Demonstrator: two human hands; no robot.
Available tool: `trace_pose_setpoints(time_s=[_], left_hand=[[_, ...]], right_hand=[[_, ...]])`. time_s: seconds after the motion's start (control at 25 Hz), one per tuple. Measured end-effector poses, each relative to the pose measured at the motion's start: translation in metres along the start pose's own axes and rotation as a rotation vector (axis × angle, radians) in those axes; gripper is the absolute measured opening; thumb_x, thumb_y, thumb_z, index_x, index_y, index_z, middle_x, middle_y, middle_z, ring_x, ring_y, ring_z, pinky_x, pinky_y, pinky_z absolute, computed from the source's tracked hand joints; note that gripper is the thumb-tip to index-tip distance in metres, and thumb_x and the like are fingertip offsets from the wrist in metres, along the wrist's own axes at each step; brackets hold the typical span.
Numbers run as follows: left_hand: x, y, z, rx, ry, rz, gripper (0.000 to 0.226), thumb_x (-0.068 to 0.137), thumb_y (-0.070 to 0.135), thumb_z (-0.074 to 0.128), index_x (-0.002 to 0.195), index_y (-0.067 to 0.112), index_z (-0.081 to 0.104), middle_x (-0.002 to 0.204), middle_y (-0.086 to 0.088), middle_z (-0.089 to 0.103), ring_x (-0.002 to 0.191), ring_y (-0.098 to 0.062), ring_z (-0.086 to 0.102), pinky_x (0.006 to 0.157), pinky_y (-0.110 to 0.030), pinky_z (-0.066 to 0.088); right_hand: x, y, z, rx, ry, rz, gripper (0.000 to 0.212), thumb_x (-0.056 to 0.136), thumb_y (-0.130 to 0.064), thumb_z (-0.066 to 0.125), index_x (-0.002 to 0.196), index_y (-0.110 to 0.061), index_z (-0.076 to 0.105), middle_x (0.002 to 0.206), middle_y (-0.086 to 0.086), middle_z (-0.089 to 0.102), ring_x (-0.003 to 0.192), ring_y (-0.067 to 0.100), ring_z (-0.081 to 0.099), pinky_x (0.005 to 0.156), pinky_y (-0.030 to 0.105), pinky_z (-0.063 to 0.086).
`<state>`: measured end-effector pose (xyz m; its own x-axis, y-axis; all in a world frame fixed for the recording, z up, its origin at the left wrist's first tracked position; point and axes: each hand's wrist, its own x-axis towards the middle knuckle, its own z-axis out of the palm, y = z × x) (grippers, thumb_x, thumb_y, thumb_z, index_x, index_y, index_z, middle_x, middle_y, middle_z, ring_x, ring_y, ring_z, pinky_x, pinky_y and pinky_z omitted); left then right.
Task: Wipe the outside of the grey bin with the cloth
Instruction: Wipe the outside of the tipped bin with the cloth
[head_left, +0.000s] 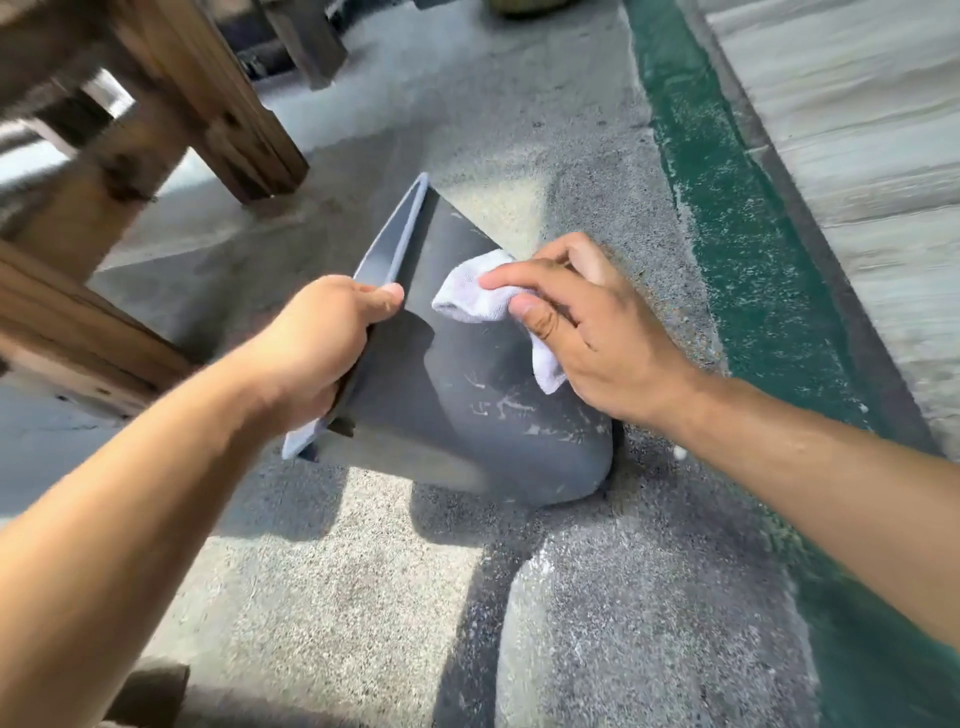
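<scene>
One grey bin (467, 415) lies tipped on the floor (337, 571). Left hand (311, 348) fingers clench its rim; right hand (587, 332) fingers pinch one white cloth (483, 296) against its outer wall.

Occlusions and cut-offs, head view.

The left hand (317, 343) is covering the middle of the bin (467, 415) rim, and its fingers are going out of sight inside the opening; the bin's interior is not showing. The right hand (582, 332) is hiding most of the cloth (478, 296), so its full shape is not readable, and part of the bin's far edge is lying behind both. Pale marks on the bin wall are too smeared to identify. The wooden frame (171, 104) is running off the left and top edges, motion-blurred. Both forearms are leaving the picture at its edges.
</scene>
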<state>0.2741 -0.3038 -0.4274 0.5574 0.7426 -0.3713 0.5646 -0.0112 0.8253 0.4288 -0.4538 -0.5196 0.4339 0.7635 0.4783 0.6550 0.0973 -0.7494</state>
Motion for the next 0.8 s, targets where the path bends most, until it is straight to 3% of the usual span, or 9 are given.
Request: trace_pose_setpoints(time_s=[0.16,0.36,0.44,0.52,0.6,0.8], left_hand=[[-0.008,-0.013,-0.013,-0.127,-0.052,-0.101,0.034,0.103,0.022,0.052,0.101,-0.005,0.072,0.089,-0.023,0.078,0.066,-0.031,0.075,0.060,-0.036,0.063],[-0.005,-0.026,-0.012,-0.195,-0.128,-0.087,0.044,0.103,0.024,0.048,0.121,-0.012,0.065,0.117,-0.036,0.070,0.091,-0.038,0.070,0.079,-0.040,0.059],[-0.001,-0.023,-0.009,-0.156,-0.116,-0.064,0.046,0.105,0.031,0.047,0.112,-0.007,0.071,0.107,-0.033,0.074,0.088,-0.036,0.070,0.082,-0.041,0.057],[0.002,-0.020,-0.003,-0.085,-0.079,-0.043,0.053,0.105,0.046,0.045,0.090,0.005,0.076,0.081,-0.017,0.078,0.073,-0.027,0.072,0.075,-0.036,0.057],[0.004,-0.019,0.002,-0.027,-0.076,-0.036,0.062,0.102,0.058,0.042,0.084,0.008,0.074,0.071,-0.009,0.075,0.063,-0.022,0.070,0.072,-0.034,0.057],[0.006,-0.034,0.014,-0.033,-0.113,-0.055,0.061,0.103,0.056,0.040,0.084,0.007,0.069,0.069,-0.020,0.063,0.061,-0.029,0.058,0.066,-0.035,0.050]], right_hand=[[0.006,-0.014,0.012,-0.108,-0.037,-0.152,0.024,0.098,-0.034,0.061,0.110,-0.019,0.076,0.115,0.005,0.048,0.079,0.016,0.051,0.084,0.038,0.049],[0.017,-0.026,0.027,-0.145,-0.250,-0.215,0.032,0.095,-0.051,0.059,0.114,-0.032,0.075,0.115,0.000,0.054,0.103,0.018,0.056,0.087,0.046,0.052],[0.017,-0.030,0.035,-0.128,-0.255,-0.192,0.032,0.094,-0.055,0.059,0.113,-0.034,0.074,0.113,0.000,0.052,0.101,0.018,0.054,0.088,0.046,0.051],[0.013,-0.032,0.044,-0.145,-0.216,-0.177,0.032,0.092,-0.055,0.059,0.107,-0.032,0.073,0.111,0.002,0.052,0.098,0.024,0.054,0.087,0.045,0.051],[0.010,-0.033,0.052,-0.186,-0.201,-0.142,0.030,0.090,-0.054,0.060,0.101,-0.029,0.072,0.110,0.002,0.053,0.096,0.027,0.055,0.084,0.046,0.052],[-0.003,-0.032,0.063,-0.234,-0.217,-0.075,0.015,0.085,-0.040,0.064,0.093,-0.028,0.070,0.108,0.001,0.052,0.095,0.028,0.053,0.082,0.047,0.053]])
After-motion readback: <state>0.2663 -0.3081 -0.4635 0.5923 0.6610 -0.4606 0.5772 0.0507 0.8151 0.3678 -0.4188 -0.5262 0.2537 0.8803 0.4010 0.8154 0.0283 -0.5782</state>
